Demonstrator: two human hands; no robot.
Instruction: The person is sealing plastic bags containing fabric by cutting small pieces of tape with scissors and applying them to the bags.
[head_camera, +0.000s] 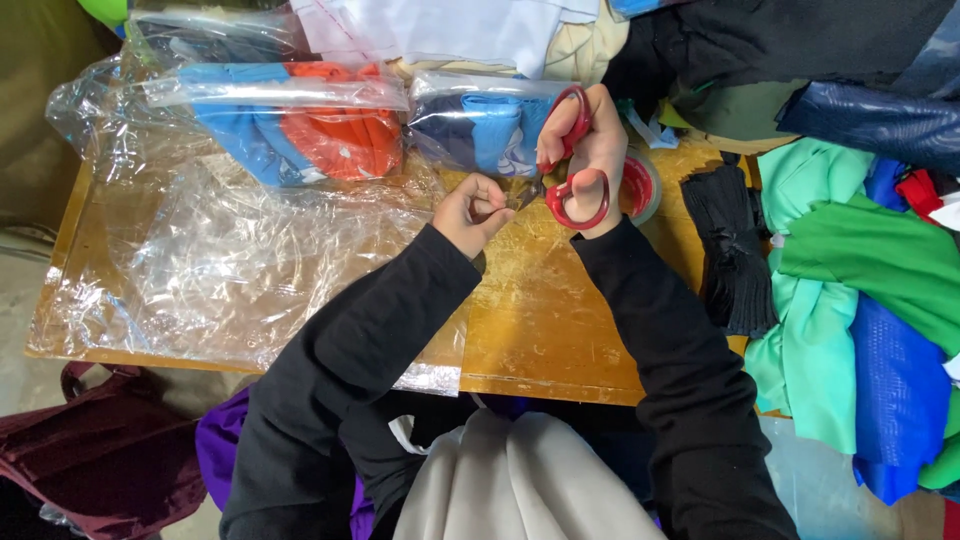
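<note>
One pair of red-handled scissors (572, 160), right hand (592, 165) clamped through the loops, above the table centre. Left hand (474, 212) pinched shut on something too small to identify, at the blades. Two clear zip bags (290, 125) of folded cloth; one crinkled plastic sheet (220, 270); one worn wooden table (545, 320).

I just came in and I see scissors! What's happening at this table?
A person in black sleeves is working at a wooden table. The right hand holds red scissors, blades pointing toward the left hand, which pinches something too small to make out. Clear plastic covers the table's left side, and bags of blue and orange cloth lie behind it. Green and blue fabric is piled on the right.
</note>
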